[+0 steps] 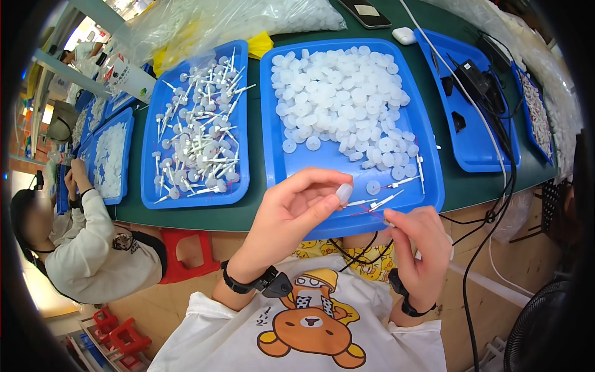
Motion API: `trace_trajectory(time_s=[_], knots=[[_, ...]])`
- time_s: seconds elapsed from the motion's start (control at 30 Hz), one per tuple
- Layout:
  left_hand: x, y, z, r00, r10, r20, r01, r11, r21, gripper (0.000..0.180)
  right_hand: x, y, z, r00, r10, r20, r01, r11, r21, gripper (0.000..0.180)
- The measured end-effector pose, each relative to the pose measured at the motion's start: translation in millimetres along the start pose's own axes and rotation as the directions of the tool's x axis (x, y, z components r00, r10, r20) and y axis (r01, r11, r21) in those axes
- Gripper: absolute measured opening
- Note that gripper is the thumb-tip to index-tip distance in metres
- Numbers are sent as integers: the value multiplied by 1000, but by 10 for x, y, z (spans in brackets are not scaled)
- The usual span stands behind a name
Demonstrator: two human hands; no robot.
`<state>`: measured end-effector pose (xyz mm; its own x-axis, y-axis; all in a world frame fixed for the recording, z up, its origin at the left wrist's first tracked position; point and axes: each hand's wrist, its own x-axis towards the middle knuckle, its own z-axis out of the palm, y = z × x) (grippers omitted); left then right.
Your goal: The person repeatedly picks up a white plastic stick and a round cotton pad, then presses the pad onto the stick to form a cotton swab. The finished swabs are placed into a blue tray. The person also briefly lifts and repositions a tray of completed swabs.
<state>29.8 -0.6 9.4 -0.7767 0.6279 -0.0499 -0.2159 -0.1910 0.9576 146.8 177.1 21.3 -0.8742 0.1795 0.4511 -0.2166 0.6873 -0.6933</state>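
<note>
1. Your left hand (291, 208) pinches one translucent white disc (343, 193) between thumb and fingers, above the near part of the middle blue tray (280, 164).
2. Your right hand (423, 242) is near it, thumb and forefinger drawn close together; they seem to grip a small part (388, 223), too tiny to make out.
3. Slim white sticks (385, 201) lie around the tray's near right corner.
4. A heap of similar discs (341, 93) covers its far portion.
5. Left of that on the green tabletop (455, 186), another blue tray (243, 146) holds discs joined to sticks.
</note>
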Motion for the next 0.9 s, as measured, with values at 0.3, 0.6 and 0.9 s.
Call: trace_trajectory(time_s=[0.3, 0.6, 0.9], knots=[[-69, 1, -147, 990, -73, 122, 86, 990, -110, 27, 39, -27, 92, 994, -93, 51, 92, 996, 15, 40], [-97, 45, -167, 985, -51, 167, 78, 983, -164, 27, 40, -18, 127, 992, -122, 20, 122, 992, 22, 40], [-112, -50, -91, 980, 17, 196, 18, 984, -177, 34, 68, -40, 164, 972, -236, 12, 236, 967, -95, 37]])
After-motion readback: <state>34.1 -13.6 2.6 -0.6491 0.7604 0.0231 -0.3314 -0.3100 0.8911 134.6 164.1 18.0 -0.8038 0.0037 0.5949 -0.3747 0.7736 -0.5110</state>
